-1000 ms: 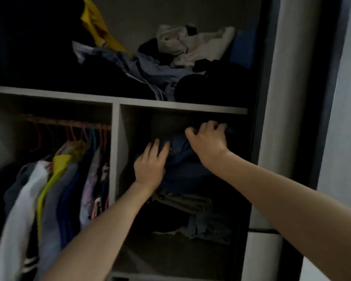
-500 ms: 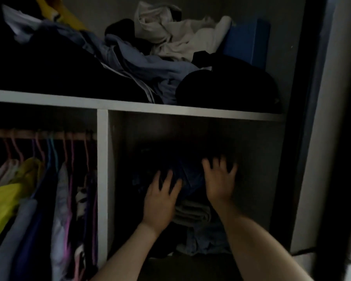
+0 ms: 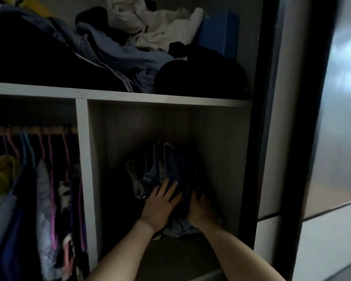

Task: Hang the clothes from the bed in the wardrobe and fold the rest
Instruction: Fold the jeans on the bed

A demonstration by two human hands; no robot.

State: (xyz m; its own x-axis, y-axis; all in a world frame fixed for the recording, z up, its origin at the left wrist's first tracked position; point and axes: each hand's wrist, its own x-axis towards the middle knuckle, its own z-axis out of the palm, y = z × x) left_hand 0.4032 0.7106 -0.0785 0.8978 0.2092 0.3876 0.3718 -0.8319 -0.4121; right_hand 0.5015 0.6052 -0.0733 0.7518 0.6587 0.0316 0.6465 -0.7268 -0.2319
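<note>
— Where is the pile of folded blue denim [image 3: 168, 163] sitting?

— In the wardrobe's right-hand compartment [image 3: 217, 149], under the white shelf [image 3: 150, 97]. It is lying back from the compartment's front edge and nearer the right wall than the white divider [image 3: 82, 159].

— Which way is it lying?

— Its long axis is running front to back. The folded edges are showing as bands pointing away from the hands, toward the back wall.

— What is the left hand [image 3: 160, 207] doing?

— It is pressing flat on the near end of the pile, its fingers [image 3: 171, 188] straight and spread, clasping nothing.

— And the right hand [image 3: 203, 213]?

— It is lying against the pile's right side, touching it. Its fingers are sinking into shadow, so whether they are curling round the cloth I cannot tell.

— Anything around it?

— Loose white, grey-blue and black clothes [image 3: 130, 51] are heaping on the shelf beside a blue box [image 3: 219, 31]. Left of the divider, garments [image 3: 45, 189] are hanging from pink and blue hangers [image 3: 49, 142] on a rail [image 3: 55, 130].
</note>
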